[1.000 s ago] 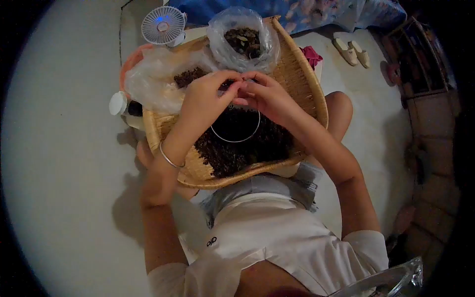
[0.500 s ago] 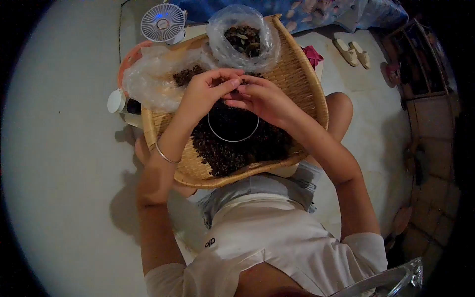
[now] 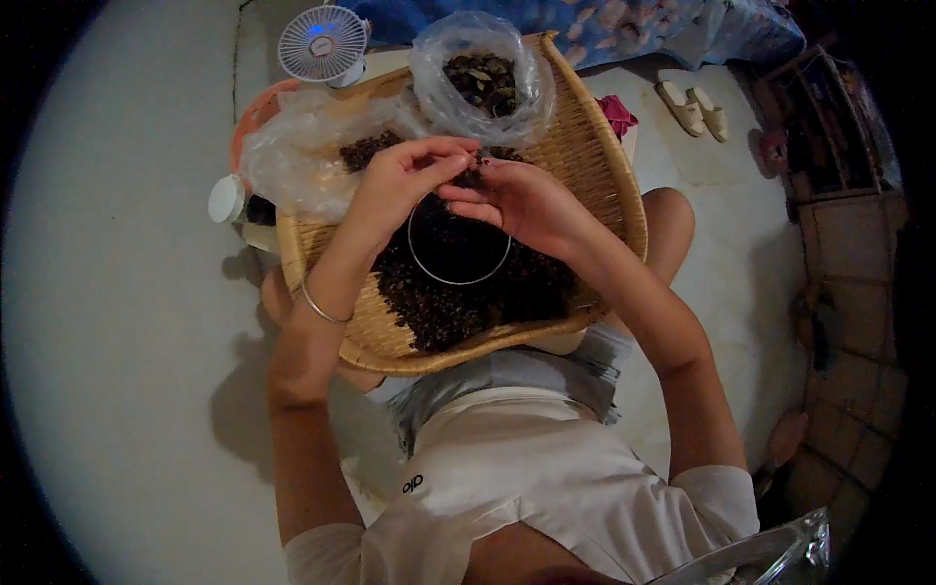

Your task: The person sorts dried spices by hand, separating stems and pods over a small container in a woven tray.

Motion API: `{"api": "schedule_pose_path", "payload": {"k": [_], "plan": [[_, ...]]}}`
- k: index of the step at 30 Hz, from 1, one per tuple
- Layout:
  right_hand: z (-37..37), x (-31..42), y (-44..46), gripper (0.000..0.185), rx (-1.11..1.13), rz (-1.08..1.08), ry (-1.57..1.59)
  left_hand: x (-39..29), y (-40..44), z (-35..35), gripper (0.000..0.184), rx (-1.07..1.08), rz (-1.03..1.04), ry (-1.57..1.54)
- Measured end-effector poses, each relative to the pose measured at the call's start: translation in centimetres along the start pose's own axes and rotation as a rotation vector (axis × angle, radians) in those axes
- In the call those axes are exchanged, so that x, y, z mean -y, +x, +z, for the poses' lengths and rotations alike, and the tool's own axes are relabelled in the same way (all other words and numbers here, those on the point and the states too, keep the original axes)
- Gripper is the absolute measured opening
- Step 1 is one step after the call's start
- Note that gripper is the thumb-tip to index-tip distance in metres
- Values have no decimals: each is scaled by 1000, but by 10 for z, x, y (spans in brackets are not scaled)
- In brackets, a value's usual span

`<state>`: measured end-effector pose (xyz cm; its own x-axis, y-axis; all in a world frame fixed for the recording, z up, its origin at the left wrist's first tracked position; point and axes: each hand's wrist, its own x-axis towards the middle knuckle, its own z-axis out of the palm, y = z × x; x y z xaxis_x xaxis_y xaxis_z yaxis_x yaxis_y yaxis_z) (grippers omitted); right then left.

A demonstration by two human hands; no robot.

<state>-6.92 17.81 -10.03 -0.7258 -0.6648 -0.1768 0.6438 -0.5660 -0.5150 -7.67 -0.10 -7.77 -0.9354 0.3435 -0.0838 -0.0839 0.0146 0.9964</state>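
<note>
A small, ragged dark-brown clump [image 3: 473, 176], likely light, crumbly, best held edgewise, is pinched by left hand [image 3: 414, 174] and right hand [image 3: 526, 200].

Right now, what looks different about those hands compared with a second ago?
The left hand has shifted slightly to its left, the right hand slightly toward the body. A dark bit shows more clearly at their fingertips; I can't tell whether anything was picked up or let go. The wicker tray, plastic bag and fan stayed about where they were.

Slippers [image 3: 680, 107] and floral cloth [image 3: 624, 29] suggest a home.
</note>
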Motion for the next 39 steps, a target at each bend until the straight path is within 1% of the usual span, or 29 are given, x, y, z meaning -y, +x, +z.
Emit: {"api": "schedule_pose_path", "payload": {"k": [7, 10, 13, 16, 18, 23, 26, 28, 31, 33, 39], "plan": [[2, 0, 0, 31, -18, -2, -19, -6, -2, 2, 22, -17, 9, -2], [1, 0, 0, 32, -16, -13, -33, -4, -3, 5, 20, -73, 24, 18], [6, 2, -2, 29, -49, -11, -38, -3, -3, 4, 18, -67, 24, 41], [8, 2, -4, 30, -33, -13, -78, -4, -3, 5, 18, -98, 50, 8], [6, 3, -4, 31, -21, 4, -100, -9, -5, 8, 20, -84, 47, -109], [1, 1, -4, 31, -32, 15, -151, 4, 0, 2, 19, -88, 36, -104], [2, 1, -4, 26, -38, 18, -166, 3, -1, 3, 17, -81, 40, -158], [2, 1, -4, 21, -99, -18, -256, 0, -1, 4, 16, -70, 43, -196], [2, 1, -4, 18, -106, -47, -302, -4, -3, 5, 17, -81, 17, -258], [4, 1, -5, 19, -119, -59, -316, -4, -2, 3, 20, -83, 2, -307], [1, 1, -4, 19, -153, -85, -350, -1, 0, -3, 20, -59, -1, -374]]}}
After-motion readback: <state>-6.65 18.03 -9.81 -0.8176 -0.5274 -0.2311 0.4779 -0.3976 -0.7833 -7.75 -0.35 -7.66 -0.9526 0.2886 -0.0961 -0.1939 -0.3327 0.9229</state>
